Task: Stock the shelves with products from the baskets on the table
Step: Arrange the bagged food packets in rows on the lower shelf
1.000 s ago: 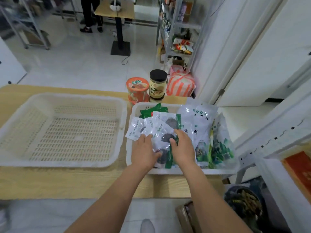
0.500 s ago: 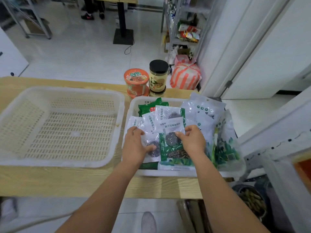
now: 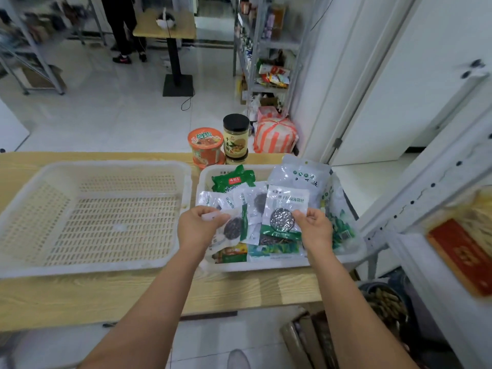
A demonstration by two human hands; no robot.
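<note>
A white basket (image 3: 354, 250) on the right of the wooden table (image 3: 80, 296) is full of packets. My right hand (image 3: 315, 230) pinches the right edge of a white and green seaweed packet (image 3: 283, 214) with a dark round window, lifted a little above the pile. My left hand (image 3: 198, 229) grips a similar seaweed packet (image 3: 234, 227) at its left side. More such packets (image 3: 254, 199), a green packet (image 3: 233, 179) and a large pale bag (image 3: 303, 177) lie behind them. The white basket (image 3: 93, 217) on the left holds nothing.
An orange noodle cup (image 3: 206, 146) and a black-lidded jar (image 3: 235, 137) stand behind the right basket. A white shelf frame (image 3: 436, 187) rises at the right with a red box (image 3: 466, 257) on it. A striped bag (image 3: 275, 135) sits on the floor. A person (image 3: 122, 25) stands far back.
Both hands have drawn apart and risen, each with its own seaweed packet lifted from the pile. The camera has tilted up, showing more of the room.
</note>
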